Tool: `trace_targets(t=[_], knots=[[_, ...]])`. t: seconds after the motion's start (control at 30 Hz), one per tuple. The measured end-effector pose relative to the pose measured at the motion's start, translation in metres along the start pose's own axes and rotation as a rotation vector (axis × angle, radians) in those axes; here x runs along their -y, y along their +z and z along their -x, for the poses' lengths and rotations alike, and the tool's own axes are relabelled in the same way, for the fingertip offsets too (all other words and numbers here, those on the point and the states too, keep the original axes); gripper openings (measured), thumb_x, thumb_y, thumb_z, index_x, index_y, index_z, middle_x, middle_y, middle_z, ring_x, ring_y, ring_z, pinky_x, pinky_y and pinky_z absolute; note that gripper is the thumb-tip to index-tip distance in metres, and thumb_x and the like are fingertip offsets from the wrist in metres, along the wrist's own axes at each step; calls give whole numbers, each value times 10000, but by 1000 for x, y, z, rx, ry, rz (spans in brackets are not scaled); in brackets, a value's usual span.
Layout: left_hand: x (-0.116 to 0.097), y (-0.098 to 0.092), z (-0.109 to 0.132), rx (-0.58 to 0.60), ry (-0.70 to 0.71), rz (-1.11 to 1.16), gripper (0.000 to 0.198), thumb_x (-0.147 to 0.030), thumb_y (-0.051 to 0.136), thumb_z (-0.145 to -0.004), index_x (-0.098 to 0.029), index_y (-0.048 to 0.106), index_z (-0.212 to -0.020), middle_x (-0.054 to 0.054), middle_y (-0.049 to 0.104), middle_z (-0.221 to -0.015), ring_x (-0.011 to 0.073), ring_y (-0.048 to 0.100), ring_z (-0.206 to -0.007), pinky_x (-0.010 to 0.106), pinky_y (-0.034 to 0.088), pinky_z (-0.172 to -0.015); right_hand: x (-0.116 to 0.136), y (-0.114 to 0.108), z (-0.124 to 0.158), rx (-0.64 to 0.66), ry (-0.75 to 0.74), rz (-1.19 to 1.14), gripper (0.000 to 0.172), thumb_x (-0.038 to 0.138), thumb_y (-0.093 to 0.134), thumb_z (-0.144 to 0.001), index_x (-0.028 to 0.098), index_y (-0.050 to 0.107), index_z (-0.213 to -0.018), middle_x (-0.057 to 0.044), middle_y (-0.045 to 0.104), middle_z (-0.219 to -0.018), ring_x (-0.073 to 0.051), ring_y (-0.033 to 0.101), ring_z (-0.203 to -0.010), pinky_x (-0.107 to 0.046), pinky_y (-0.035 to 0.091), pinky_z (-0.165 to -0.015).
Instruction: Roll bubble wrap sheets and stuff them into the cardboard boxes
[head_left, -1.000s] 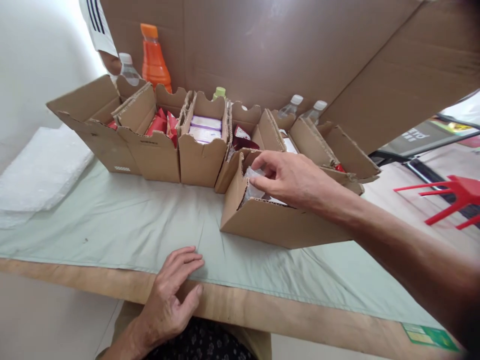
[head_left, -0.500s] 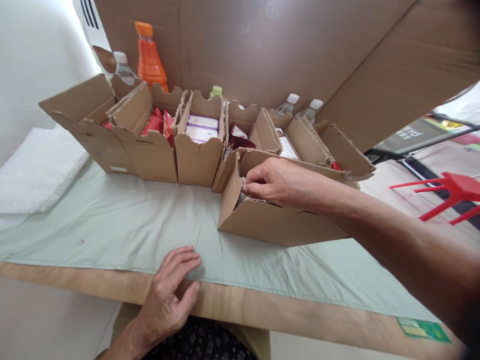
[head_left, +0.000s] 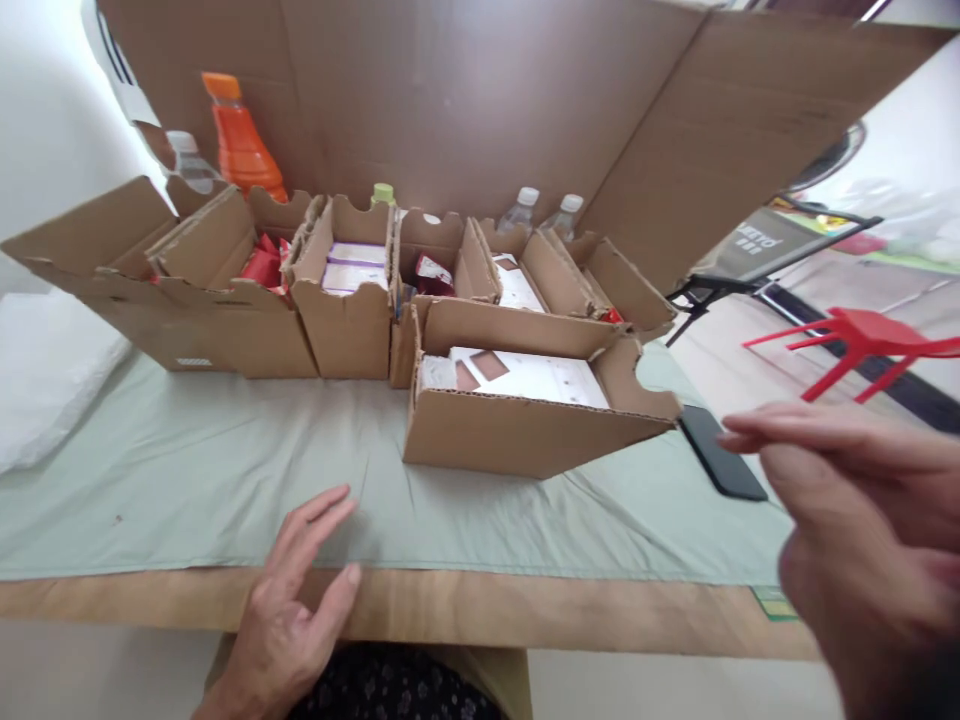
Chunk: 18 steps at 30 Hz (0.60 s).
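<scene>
In the head view, my left hand point(head_left: 292, 600) rests at the table's front edge with its fingers spread, holding nothing. At the right, my right hand point(head_left: 870, 520) hangs in the air, somewhat blurred, with a gap between thumb and fingers and nothing visible in it. It is nearest to a dark phone point(head_left: 724, 455) lying on the cloth. Left of the phone stands an open cardboard box point(head_left: 510, 435), crosswise before the row of boxes. White packs point(head_left: 547, 375) with brown patches lie inside it, beside a small clear plastic-wrapped item point(head_left: 437, 373).
Behind stands a row of open cardboard boxes point(head_left: 352, 345) with red packets point(head_left: 262, 265), purple-edged packs point(head_left: 352, 275) and white packs. Further back are an orange bottle point(head_left: 244, 145) and clear bottles point(head_left: 521, 210) against a large cardboard panel point(head_left: 465, 100). A red stool point(head_left: 862, 330) stands right.
My right hand has come out of the front box and swung right and nearer, uncovering the packs and the phone. My left hand stays at the table edge. The view has shifted.
</scene>
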<state>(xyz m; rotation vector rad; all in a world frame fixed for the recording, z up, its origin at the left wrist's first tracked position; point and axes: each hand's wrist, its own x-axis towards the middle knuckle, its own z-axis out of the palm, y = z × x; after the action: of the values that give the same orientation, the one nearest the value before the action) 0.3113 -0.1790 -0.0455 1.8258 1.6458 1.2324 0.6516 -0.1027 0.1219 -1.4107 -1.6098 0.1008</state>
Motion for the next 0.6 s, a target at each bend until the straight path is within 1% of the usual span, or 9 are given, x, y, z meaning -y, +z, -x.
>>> trace_targets(t=[0.03, 0.07, 0.13, 0.2, 0.23, 0.3, 0.4, 0.5, 0.6], knots=[[-4, 1, -5, 15, -79, 23, 494, -320, 597, -1000, -363, 538, -1489, 72, 585, -1527, 313, 606, -1358, 512, 536, -1107, -18, 2, 17, -87, 125, -4, 173, 440, 646, -990, 363, 722, -1125, -56, 724, -1158, -348, 683, -1080, -599, 513, -1021], [-7, 4, -12, 37, -150, 60, 563, -367, 604, -997, -378, 472, -1545, 77, 537, -1582, 332, 590, -1381, 544, 526, -1114, -36, 8, 31, -95, 202, -11, 219, 474, 660, -970, 348, 717, -1140, -60, 735, -1155, -351, 692, -1070, -613, 523, -1001], [-15, 13, -30, 93, -239, 160, 728, -437, 631, -970, -383, 324, -1628, 95, 414, -1679, 361, 519, -1456, 595, 495, -1139, -67, 27, 51, 51, 270, -47, 430, 537, 700, -905, 320, 662, -1274, -80, 718, -1270, -351, 696, -1113, -580, 569, -916], [-23, 26, -54, 135, -260, 250, 878, -471, 670, -924, -356, 213, -1664, 115, 291, -1740, 377, 401, -1543, 619, 448, -1178, -88, 51, 57, 197, 283, -111, 630, 572, 723, -858, 294, 567, -1401, -111, 664, -1392, -349, 665, -1209, -522, 594, -880], [-27, 33, -66, 150, -258, 285, 931, -480, 688, -897, -337, 188, -1669, 123, 251, -1754, 382, 348, -1570, 623, 424, -1195, -94, 62, 56, 238, 286, -147, 674, 584, 724, -850, 279, 538, -1422, -123, 648, -1414, -343, 648, -1242, -503, 598, -889], [-36, 47, -89, 179, -252, 356, 965, -483, 711, -852, -293, 214, -1657, 145, 283, -1733, 390, 345, -1562, 618, 424, -1190, -98, 79, 49, 285, 282, -219, 679, 615, 714, -841, 252, 543, -1389, -132, 664, -1375, -327, 648, -1231, -485, 594, -921], [-50, 66, -107, 218, -227, 478, 897, -453, 716, -814, -227, 331, -1592, 163, 498, -1581, 378, 478, -1457, 590, 456, -1163, -97, 87, 43, 324, 279, -291, 681, 671, 703, -824, 219, 578, -1317, -141, 710, -1262, -318, 687, -1121, -478, 587, -926], [-65, 77, -93, 208, -194, 544, 818, -402, 710, -815, -208, 391, -1543, 144, 577, -1505, 351, 524, -1417, 565, 430, -1198, -99, 73, 59, 283, 323, -244, 675, 727, 703, -804, 202, 621, -1221, -143, 742, -1126, -330, 704, -1011, -495, 577, -894], [-76, 74, -49, 230, -227, 505, 722, -365, 699, -840, -212, 457, -1502, 151, 573, -1512, 362, 511, -1437, 586, 380, -1237, -94, 49, 90, 178, 338, -153, 619, 709, 716, -817, 207, 652, -1173, -134, 747, -1067, -346, 697, -1001, -517, 558, -919]])
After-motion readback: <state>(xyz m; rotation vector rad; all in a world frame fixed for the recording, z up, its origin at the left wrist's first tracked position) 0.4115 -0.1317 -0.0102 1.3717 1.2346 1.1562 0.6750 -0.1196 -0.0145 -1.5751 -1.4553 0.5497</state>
